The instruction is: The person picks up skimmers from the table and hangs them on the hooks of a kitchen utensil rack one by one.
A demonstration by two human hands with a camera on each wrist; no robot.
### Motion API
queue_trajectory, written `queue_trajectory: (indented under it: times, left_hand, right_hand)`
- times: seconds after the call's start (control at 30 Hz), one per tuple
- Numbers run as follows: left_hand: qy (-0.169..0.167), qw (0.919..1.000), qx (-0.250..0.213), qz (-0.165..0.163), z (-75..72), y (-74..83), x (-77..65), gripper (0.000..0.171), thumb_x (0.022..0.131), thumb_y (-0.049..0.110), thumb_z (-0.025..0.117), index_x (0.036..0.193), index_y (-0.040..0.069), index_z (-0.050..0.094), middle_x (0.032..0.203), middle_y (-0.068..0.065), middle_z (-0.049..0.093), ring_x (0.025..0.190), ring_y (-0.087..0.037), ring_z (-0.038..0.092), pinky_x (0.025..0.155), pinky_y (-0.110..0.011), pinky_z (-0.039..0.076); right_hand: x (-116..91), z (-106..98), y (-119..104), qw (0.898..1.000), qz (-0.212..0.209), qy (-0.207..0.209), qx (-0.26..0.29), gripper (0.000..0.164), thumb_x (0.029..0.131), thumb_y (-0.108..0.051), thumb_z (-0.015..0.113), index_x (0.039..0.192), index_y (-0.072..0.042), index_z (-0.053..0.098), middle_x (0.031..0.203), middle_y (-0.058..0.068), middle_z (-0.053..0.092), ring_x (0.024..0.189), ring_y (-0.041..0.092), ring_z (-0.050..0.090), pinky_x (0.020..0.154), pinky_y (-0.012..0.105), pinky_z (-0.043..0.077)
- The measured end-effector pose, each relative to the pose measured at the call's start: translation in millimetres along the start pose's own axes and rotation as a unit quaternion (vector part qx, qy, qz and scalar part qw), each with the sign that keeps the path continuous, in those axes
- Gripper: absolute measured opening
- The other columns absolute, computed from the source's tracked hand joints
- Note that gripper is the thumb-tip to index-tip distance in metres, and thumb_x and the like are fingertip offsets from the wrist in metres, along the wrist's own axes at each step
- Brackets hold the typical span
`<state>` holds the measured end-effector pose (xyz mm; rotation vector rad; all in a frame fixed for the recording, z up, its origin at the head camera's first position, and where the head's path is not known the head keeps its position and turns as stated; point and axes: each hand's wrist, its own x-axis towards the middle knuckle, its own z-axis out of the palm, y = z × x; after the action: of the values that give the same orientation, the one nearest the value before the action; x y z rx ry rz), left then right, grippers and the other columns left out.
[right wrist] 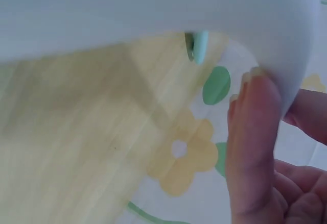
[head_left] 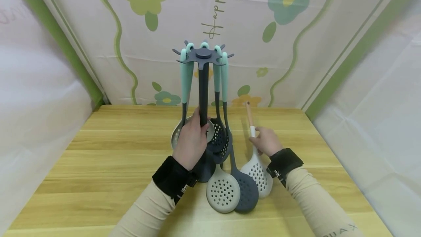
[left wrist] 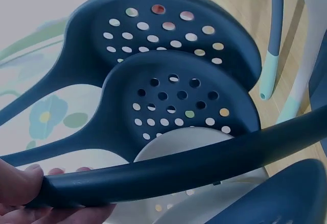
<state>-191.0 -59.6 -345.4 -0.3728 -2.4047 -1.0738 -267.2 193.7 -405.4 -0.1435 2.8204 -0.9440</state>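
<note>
In the head view my left hand (head_left: pixel 190 142) grips the black post of a utensil stand (head_left: pixel 203 87), fingers wrapped round its lower part. Slotted ladles and skimmers with mint handles (head_left: pixel 186 79) hang from the stand's hooked top. My right hand (head_left: pixel 268 142) pinches a white skimmer (head_left: pixel 258 173) at its neck, just below the wooden handle; its perforated head points toward me. The right wrist view shows fingers and thumb on the white skimmer (right wrist: pixel 153 15). In the left wrist view, dark perforated skimmers (left wrist: pixel 173 89) hang close beside the post (left wrist: pixel 179 170).
A pale grey skimmer (head_left: pixel 223 193) and a dark blue-grey skimmer (head_left: pixel 247 195) lie partly overlapping on the wooden table (head_left: pixel 125 178), between the stand's base and the white skimmer. A flowered cloth (head_left: pixel 236 17) hangs behind the table, with white cloth at both sides.
</note>
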Motion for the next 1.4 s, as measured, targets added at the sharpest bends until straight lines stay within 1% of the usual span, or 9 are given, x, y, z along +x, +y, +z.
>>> queue_trajectory:
  times: [0.1,0.3,0.47,0.6,0.93,1.07,1.13,1.23,1.4]
  left_hand:
    - [0.010,0.9999,0.007,0.005,0.2,0.1,-0.4,0.026,0.100,0.002,0.056,0.124,-0.004,0.051,0.104,-0.019,0.067,0.095,-0.033,0.069,0.076,-0.045,0.057]
    - [0.032,0.9992,0.022,0.006,0.9,-0.6,-2.8,0.021,0.100,0.004,0.056,0.119,-0.004,0.052,0.098,-0.018,0.066,0.088,-0.033,0.069,0.071,-0.043,0.056]
    - [0.049,0.9983,0.033,0.002,1.7,-1.7,-2.8,0.023,0.100,0.004,0.056,0.120,-0.004,0.051,0.099,-0.018,0.066,0.088,-0.033,0.070,0.071,-0.043,0.057]
    - [0.053,0.9978,0.040,0.000,3.0,-2.4,-3.2,0.027,0.100,0.005,0.056,0.125,-0.005,0.049,0.102,-0.018,0.066,0.091,-0.034,0.069,0.073,-0.043,0.057]
    - [0.063,0.9956,0.068,-0.015,3.9,-1.5,-4.8,0.034,0.100,0.007,0.058,0.129,-0.006,0.048,0.099,-0.018,0.068,0.084,-0.033,0.071,0.067,-0.042,0.058]
    - [0.066,0.9949,0.075,-0.015,3.9,-1.5,-5.5,0.035,0.099,0.007,0.059,0.129,-0.007,0.048,0.098,-0.019,0.068,0.083,-0.033,0.071,0.065,-0.042,0.058]
    - [0.068,0.9946,0.077,-0.018,4.1,-1.4,-5.7,0.035,0.099,0.008,0.059,0.129,-0.007,0.049,0.097,-0.020,0.068,0.082,-0.033,0.071,0.065,-0.042,0.058]
    - [0.075,0.9936,0.082,-0.019,5.0,-0.9,-6.1,0.033,0.099,0.008,0.060,0.126,-0.006,0.050,0.096,-0.019,0.069,0.081,-0.032,0.072,0.064,-0.042,0.058]
    - [0.094,0.9906,0.100,-0.008,6.8,-0.5,-7.9,0.035,0.097,0.009,0.064,0.126,-0.005,0.051,0.095,-0.017,0.069,0.078,-0.030,0.072,0.063,-0.040,0.058]
  right_hand:
    - [-0.1,-4.1,-1.5,1.000,0.000,0.009,0.003,0.059,0.097,-0.016,0.063,0.145,0.009,0.039,0.068,0.008,0.065,0.047,0.014,0.059,0.045,0.024,0.045]
    - [0.3,-12.3,-4.1,0.999,-0.020,0.033,-0.005,0.058,0.097,-0.015,0.063,0.145,0.008,0.039,0.076,0.013,0.069,0.049,0.015,0.060,0.047,0.026,0.051]
    - [-0.3,-17.8,-5.8,0.998,-0.036,0.058,-0.016,0.056,0.097,-0.016,0.063,0.144,0.007,0.041,0.079,0.016,0.069,0.052,0.015,0.062,0.049,0.026,0.053]
    - [-2.4,-21.0,-7.5,0.995,-0.054,0.078,-0.028,0.054,0.097,-0.016,0.063,0.143,0.006,0.044,0.081,0.018,0.069,0.052,0.015,0.062,0.048,0.027,0.053]
    - [-8.2,-31.7,-16.8,0.989,-0.088,0.108,-0.046,0.053,0.099,-0.021,0.061,0.144,0.002,0.044,0.094,0.024,0.071,0.058,0.017,0.063,0.052,0.028,0.050]
    - [-12.2,-36.1,-22.0,0.984,-0.109,0.132,-0.049,0.052,0.099,-0.021,0.061,0.144,0.001,0.046,0.094,0.024,0.071,0.055,0.018,0.058,0.052,0.028,0.047]
    - [-14.9,-37.6,-25.4,0.980,-0.124,0.146,-0.049,0.052,0.099,-0.021,0.061,0.143,0.000,0.046,0.093,0.023,0.072,0.055,0.018,0.058,0.052,0.028,0.047]
    - [-18.9,-39.1,-30.1,0.973,-0.146,0.169,-0.048,0.051,0.099,-0.021,0.062,0.142,0.001,0.047,0.093,0.023,0.072,0.056,0.020,0.062,0.053,0.029,0.049]
    - [-26.1,-41.9,-38.4,0.968,-0.166,0.188,-0.033,0.050,0.099,-0.018,0.062,0.142,0.001,0.047,0.095,0.023,0.072,0.062,0.025,0.069,0.054,0.033,0.052]
